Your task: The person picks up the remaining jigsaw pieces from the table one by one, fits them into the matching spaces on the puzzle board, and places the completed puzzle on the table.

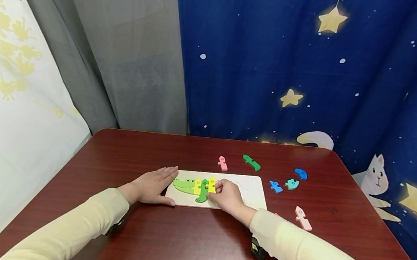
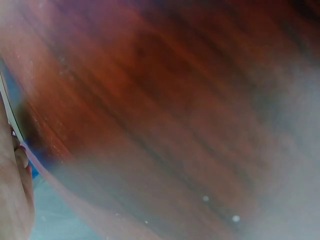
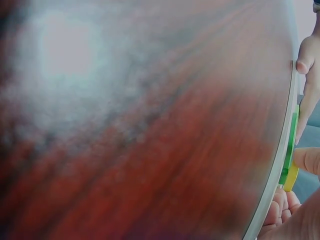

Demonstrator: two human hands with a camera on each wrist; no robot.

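Observation:
A pale wooden puzzle board lies on the table with part of a crocodile on it. The light green head piece is at the left, then a pale yellow piece, then a green leg piece. My right hand pinches a yellow puzzle piece between thumb and fingers, right beside the green leg piece. In the right wrist view this yellow piece shows under the thumb. My left hand rests at the board's left end, fingers straight and thumb spread along the near corner.
Loose puzzle pieces lie beyond and right of the board: pink, green, two blue, teal and pale pink. An orange bit peeks out behind the right sleeve. Curtains hang behind the dark red table.

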